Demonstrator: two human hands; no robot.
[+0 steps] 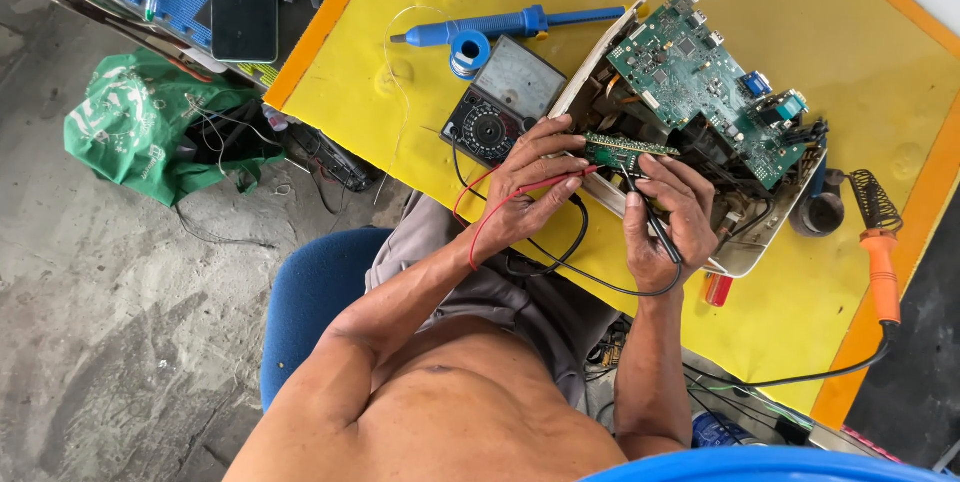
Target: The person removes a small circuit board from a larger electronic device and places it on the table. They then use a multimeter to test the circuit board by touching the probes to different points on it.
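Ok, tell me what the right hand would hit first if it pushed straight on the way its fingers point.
The right hand with its black probe points up toward the small green circuit board, which its fingertips nearly touch. That board comes first; behind it sits the large green circuit board, though depth is unclear.

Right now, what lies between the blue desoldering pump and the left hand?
In the head view, the analog multimeter lies between the blue desoldering pump and the left hand, with a solder spool beside its upper corner.
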